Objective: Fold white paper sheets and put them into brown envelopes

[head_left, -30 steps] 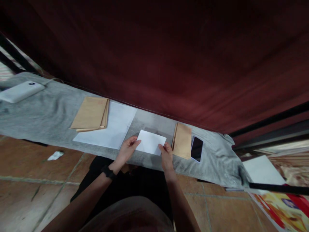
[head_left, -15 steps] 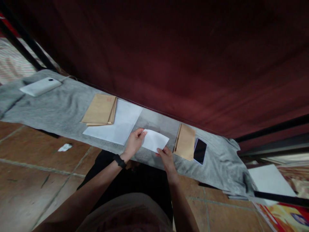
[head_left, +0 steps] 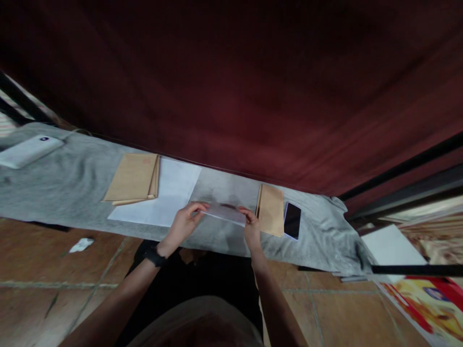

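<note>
Between my hands is a folded sheet of white paper [head_left: 224,214], now tilted so that its near edge shows as a bright line. My left hand [head_left: 186,221], with a dark band at the wrist, pinches its left end. At the right end my right hand [head_left: 251,225] grips it between thumb and fingers. A stack of brown envelopes [head_left: 132,177] lies to the left, partly over flat white sheets [head_left: 175,185]. Just right of my right hand lie more brown envelopes [head_left: 272,209], with a phone [head_left: 292,221] beside them.
Grey cloth [head_left: 83,193] covers the narrow bench. A white device [head_left: 31,150] with a cable lies at its left end. Behind hangs a dark red curtain [head_left: 231,96]. A black bar [head_left: 405,166] and a colourful box [head_left: 430,303] are at the right.
The folded paper has tipped from showing its white face to nearly edge-on. My hands have shifted to its two ends, level with each other. The view has turned slightly right.
</note>
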Available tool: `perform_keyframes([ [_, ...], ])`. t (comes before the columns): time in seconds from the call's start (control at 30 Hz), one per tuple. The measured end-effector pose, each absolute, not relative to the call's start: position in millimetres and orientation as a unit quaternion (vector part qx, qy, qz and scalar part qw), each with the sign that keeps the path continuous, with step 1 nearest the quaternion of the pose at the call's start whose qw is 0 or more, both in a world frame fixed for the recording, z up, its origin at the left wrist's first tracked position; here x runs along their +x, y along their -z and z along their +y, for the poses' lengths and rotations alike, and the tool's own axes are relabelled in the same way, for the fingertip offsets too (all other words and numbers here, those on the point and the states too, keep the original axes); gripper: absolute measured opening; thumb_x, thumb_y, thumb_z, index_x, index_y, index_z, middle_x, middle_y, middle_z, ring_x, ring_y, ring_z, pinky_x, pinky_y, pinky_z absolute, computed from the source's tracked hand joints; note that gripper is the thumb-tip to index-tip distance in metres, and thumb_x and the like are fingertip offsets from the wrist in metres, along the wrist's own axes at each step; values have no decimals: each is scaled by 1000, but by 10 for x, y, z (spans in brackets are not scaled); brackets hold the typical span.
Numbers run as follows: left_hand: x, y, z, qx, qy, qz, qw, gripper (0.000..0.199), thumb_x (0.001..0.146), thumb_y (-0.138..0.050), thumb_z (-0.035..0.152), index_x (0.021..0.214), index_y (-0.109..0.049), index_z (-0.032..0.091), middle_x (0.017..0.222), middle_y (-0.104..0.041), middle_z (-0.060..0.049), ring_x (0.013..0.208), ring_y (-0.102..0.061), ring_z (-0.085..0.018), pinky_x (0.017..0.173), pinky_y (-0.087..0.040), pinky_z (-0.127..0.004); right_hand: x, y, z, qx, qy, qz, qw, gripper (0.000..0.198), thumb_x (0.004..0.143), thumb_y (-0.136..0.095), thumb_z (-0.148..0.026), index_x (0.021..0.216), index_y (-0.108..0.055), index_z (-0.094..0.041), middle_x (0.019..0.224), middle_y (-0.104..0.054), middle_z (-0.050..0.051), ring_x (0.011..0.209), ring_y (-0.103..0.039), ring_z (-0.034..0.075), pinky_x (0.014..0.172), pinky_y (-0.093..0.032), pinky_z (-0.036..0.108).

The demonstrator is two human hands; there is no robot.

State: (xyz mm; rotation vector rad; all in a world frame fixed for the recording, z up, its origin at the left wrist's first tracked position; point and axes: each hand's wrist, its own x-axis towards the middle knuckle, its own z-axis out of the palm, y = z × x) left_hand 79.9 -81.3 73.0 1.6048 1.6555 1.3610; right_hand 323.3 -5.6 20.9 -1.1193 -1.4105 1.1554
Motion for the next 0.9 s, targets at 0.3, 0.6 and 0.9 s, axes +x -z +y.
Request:
perform_keyframes([
  [0.3, 817, -280, -1064, 704, -356, 598, 140, 28, 94, -42, 19, 106, -67, 21, 118, -72, -9, 115, -66, -23, 101, -53, -41, 3334, -100, -339, -376, -248, -839, 304, 65, 77, -50, 3, 134, -64, -24, 142, -62, 6, 138, -51, 20, 121, -37, 44],
  [0.6, 846, -289, -1123, 718, -306, 602, 168, 43, 80, -45, 8, 110, -72, 24, 125, -72, -6, 124, -62, -23, 112, -47, -44, 3389, -148, -475, -358, -184, -891, 211, 60, 87, -51, -2, 143, -56, -22, 150, -55, 9, 143, -46, 22, 122, -35, 49],
  [0.9, 1384, -166, -803, 730, -214, 641, 104, 57, 101, -37, 39, 150, -45, 12, 158, -41, -17, 149, -36, -27, 124, -25, -51, 3357, -208, -535, -367, -175, -892, 196, 57, 90, -52, -6, 145, -54, -21, 153, -52, 9, 145, -43, 23, 124, -32, 49],
])
